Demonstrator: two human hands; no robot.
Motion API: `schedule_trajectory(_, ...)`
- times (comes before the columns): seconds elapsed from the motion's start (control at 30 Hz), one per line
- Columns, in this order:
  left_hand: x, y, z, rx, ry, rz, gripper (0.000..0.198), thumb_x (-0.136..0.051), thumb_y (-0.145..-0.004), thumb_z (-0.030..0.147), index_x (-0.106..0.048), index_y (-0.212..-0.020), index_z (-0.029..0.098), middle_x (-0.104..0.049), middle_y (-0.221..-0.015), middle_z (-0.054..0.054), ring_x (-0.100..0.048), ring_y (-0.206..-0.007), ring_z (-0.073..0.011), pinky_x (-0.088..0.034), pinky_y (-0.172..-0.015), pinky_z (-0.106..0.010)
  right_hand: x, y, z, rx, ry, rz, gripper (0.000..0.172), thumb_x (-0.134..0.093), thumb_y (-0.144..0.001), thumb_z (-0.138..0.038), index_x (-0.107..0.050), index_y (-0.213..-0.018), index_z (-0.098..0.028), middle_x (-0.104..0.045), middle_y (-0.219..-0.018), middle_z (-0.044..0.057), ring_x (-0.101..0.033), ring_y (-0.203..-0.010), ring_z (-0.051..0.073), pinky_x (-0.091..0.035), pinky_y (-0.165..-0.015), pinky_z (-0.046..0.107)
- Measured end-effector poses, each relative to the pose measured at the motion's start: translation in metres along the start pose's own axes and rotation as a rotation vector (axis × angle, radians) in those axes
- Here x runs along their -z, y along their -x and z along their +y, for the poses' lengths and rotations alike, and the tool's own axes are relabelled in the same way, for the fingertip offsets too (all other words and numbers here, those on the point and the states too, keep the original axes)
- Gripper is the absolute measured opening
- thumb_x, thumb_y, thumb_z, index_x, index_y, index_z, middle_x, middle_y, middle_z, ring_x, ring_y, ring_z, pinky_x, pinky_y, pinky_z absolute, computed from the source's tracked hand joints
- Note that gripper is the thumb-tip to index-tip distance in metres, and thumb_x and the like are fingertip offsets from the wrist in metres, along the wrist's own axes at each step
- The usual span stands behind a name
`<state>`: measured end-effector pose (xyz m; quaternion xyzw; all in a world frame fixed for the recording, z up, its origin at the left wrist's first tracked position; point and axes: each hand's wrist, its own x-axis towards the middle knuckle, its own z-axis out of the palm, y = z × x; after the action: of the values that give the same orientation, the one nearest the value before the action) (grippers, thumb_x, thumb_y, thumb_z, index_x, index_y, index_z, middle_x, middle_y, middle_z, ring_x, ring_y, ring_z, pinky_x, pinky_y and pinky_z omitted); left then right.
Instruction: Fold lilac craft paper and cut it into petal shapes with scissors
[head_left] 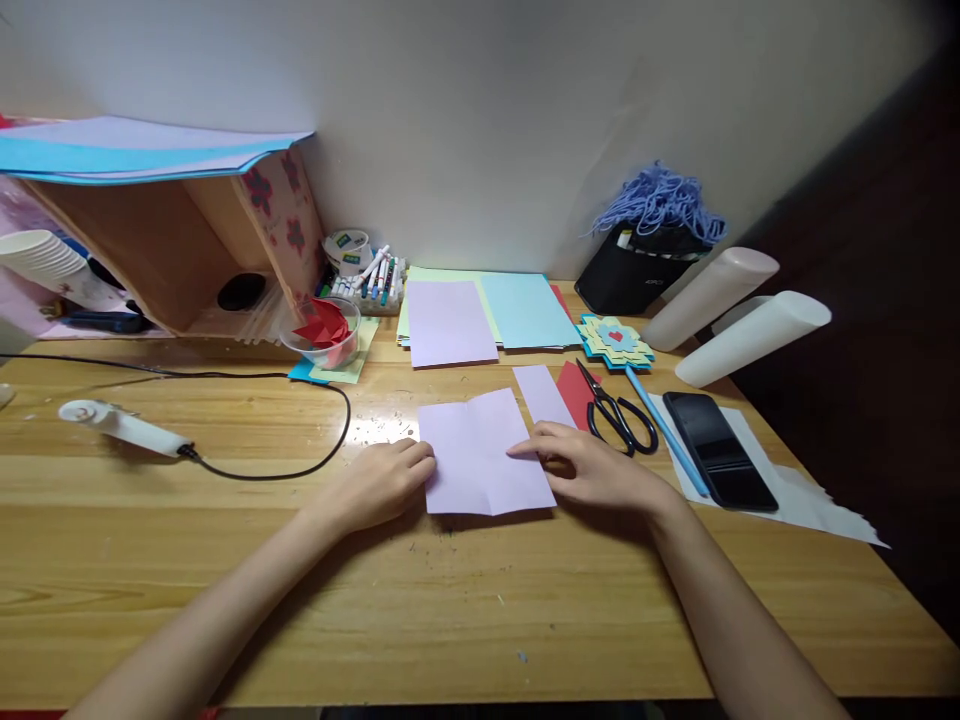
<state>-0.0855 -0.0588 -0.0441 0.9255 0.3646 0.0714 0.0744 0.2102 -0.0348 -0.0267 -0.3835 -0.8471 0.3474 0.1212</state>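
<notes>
A square sheet of light purple paper (484, 465) with a crease down its middle lies partly raised on the wooden table in front of me. My left hand (390, 478) has its fingers closed on the sheet's left edge. At the right edge, my right hand (589, 465) grips the paper between thumb and fingers, its index finger stretched over the top. Just beyond that hand are a narrow purple paper strip (541, 392), a piece of red paper (576, 398) and black-handled scissors (619, 415).
Behind lie stacked purple (452, 320) and blue paper (529, 310). A paper flower on a blue stick (675, 445) and a phone (720, 450) sit at right, near white rolls (750, 338). At left are a corded white tool (135, 430), a plastic bowl (334, 352) and a box (277, 220).
</notes>
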Motion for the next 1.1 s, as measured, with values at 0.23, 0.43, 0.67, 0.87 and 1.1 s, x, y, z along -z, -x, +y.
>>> schedule_trajectory(0.23, -0.015, -0.006, 0.005, 0.308, 0.253, 0.202, 0.024, -0.038, -0.089, 0.027, -0.056, -0.077, 0.018, -0.057, -0.079, -0.003, -0.052, -0.074, -0.015, -0.04, -0.065, -0.026, -0.013, -0.011, 0.009, -0.071, 0.012, 0.18, 0.019, -0.053, -0.082, -0.033, -0.064, -0.074, -0.019, -0.052, -0.079, 0.003, -0.05, -0.071, 0.014, -0.04, -0.066, 0.026)
schedule_trajectory(0.43, -0.024, -0.014, 0.006, 0.564, 0.386, 0.372, 0.023, -0.045, -0.085, 0.032, -0.049, -0.068, 0.018, -0.053, -0.095, -0.006, -0.052, -0.089, -0.0184, -0.042, -0.075, -0.031, -0.032, -0.026, 0.018, -0.3, -0.149, 0.379, 0.029, -0.05, -0.082, -0.044, -0.054, -0.068, -0.018, -0.053, -0.065, -0.001, -0.049, -0.063, 0.014, -0.036, -0.057, 0.024)
schedule_trajectory(0.67, -0.028, -0.014, 0.007, 0.569, 0.467, 0.406, 0.04, -0.059, -0.075, 0.042, -0.047, -0.105, 0.019, -0.05, -0.116, -0.011, -0.048, -0.108, -0.0241, -0.041, -0.088, -0.039, -0.035, -0.025, 0.006, -0.257, -0.01, 0.406, 0.028, -0.05, -0.083, -0.042, -0.052, -0.068, -0.019, -0.056, -0.062, -0.001, -0.049, -0.057, 0.013, -0.035, -0.055, 0.025)
schedule_trajectory(0.87, -0.025, -0.014, 0.006, 0.41, 0.607, 0.322, 0.035, -0.069, -0.066, 0.039, -0.061, -0.094, 0.022, -0.053, -0.116, -0.01, -0.049, -0.109, -0.025, -0.043, -0.085, -0.04, -0.022, -0.019, 0.01, 0.076, 0.09, 0.204, 0.019, -0.065, -0.074, -0.037, -0.064, -0.086, -0.022, -0.064, -0.104, 0.006, -0.054, -0.102, 0.022, -0.042, -0.085, 0.036)
schedule_trajectory(1.1, -0.014, -0.008, -0.002, 0.191, 0.733, 0.11, 0.022, -0.067, -0.07, 0.028, -0.064, -0.091, 0.023, -0.067, -0.101, -0.004, -0.059, -0.1, -0.0207, -0.022, -0.103, -0.047, -0.018, -0.014, 0.017, 0.039, -0.133, 0.063, 0.017, -0.052, -0.083, -0.027, -0.069, -0.088, -0.025, -0.068, -0.102, 0.003, -0.056, -0.108, 0.021, -0.037, -0.097, 0.04)
